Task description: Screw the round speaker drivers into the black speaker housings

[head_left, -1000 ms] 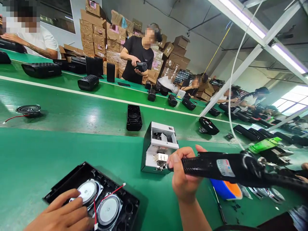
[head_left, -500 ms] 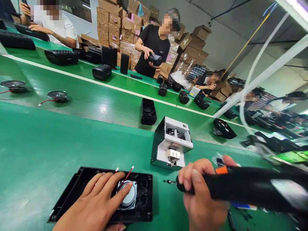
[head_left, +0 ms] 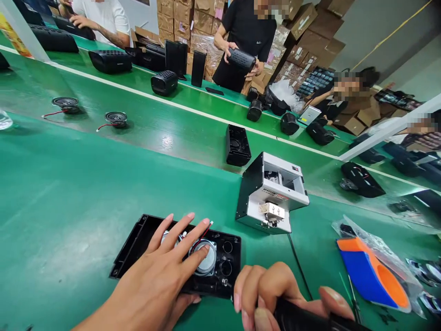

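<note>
A black speaker housing lies on the green bench with its hollow side up. Inside it are a round silver-backed speaker driver and part of a second, mostly covered by my left hand. That hand rests over the housing with fingers spread, one fingertip on the driver and the thumb by the near wall. My right hand is wrapped round a black electric screwdriver. Its bit reaches into the housing beside the driver; whether it touches a screw I cannot tell. Red wires with a white plug stick up by my left fingers.
A grey and white machine stands beyond the housing. To the right lie a blue and orange holder and a plastic bag. Loose drivers and an empty-looking housing sit on the belt. Co-workers stand across it.
My right hand has brought the screwdriver left and down, so its bit is now at the housing. My left hand stays on the housing. The view has shifted, and the blue and orange holder is uncovered.
</note>
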Action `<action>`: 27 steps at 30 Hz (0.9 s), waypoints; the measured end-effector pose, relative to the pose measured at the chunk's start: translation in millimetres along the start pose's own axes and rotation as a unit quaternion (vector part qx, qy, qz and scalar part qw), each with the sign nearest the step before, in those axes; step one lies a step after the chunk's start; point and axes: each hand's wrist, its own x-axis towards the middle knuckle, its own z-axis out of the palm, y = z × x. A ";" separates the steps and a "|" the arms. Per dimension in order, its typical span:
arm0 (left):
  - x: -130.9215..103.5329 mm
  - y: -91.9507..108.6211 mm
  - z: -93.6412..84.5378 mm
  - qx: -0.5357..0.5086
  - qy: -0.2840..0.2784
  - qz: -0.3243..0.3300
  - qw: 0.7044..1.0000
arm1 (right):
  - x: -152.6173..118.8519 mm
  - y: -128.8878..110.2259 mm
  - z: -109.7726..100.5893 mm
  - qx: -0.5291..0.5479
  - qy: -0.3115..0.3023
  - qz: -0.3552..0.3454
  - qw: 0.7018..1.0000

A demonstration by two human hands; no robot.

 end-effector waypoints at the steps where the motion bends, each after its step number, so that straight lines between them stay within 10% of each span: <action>1: 0.4 -1.0 1.0 -0.002 -0.011 0.003 1.000 | 1.8 0.4 1.8 0.001 -0.004 0.011 1.000; 9: 2.5 -3.3 -5.5 -0.021 -0.071 -0.006 0.997 | -1.7 10.2 24.9 -0.025 0.087 -0.066 0.994; 18: -3.1 -3.4 -0.5 -0.012 -0.072 0.002 0.997 | 2.4 11.4 13.6 0.005 -0.007 -0.053 0.999; 27: 4.1 1.1 -5.9 -0.014 -0.039 0.005 0.999 | 23.8 9.4 22.1 0.029 0.023 -0.008 0.999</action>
